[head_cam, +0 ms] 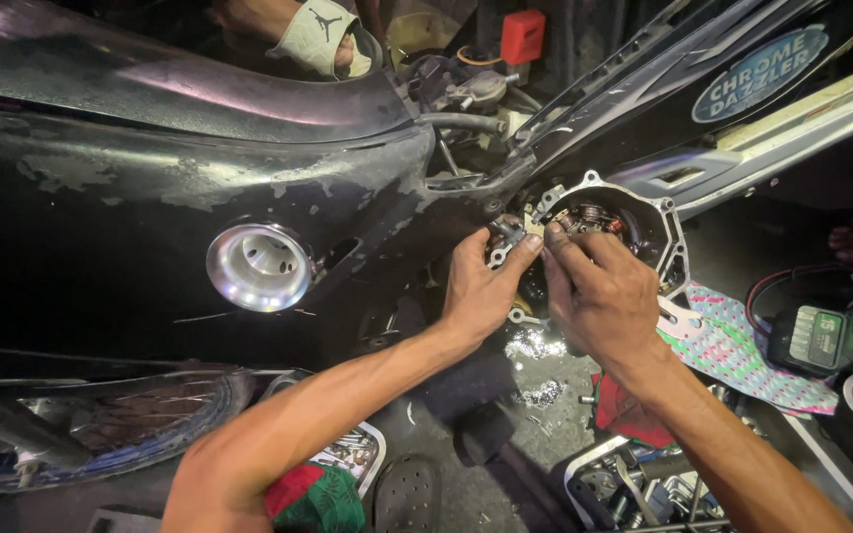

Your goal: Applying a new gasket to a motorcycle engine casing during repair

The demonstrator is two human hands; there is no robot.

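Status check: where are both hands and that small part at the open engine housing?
Left hand pinching small metal part at engine housing rim. Right hand fingertips alongside it. Nothing blocking.

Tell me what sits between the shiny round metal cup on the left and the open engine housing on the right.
In the head view, the left hand lies between the metal cup and the engine housing, its fingers pinching a small metal part at the housing's edge.

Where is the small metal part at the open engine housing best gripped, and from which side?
Probably by its outer edge, from the open front: the metal part sits at the housing rim, and the left hand pinches it there, fingertips reaching in.
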